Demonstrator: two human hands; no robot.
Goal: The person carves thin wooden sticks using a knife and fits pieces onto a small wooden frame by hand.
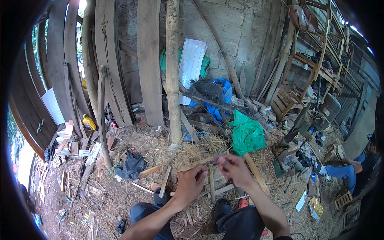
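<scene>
My left hand [191, 185] and my right hand [235, 170] are raised in front of my knees, close together, with the fingers of both drawn into a pinch. Between the fingertips shows a small greyish, thin piece [210, 163], too small to name. My right fingers seem to hold it; whether the left ones grip it too is hard to see. Just below the hands a narrow wooden stick [212, 188] stands out among boards on the ground. A longer plank [257, 174] slants beside my right wrist.
Bamboo post [173, 80] rises ahead of me. A green plastic sack [247, 134] and a black plastic bag [131, 165] lie on the straw-strewn ground. A yellow bottle [89, 123] stands left. Another person [354, 170] sits at right, near stacked wooden frames [316, 68].
</scene>
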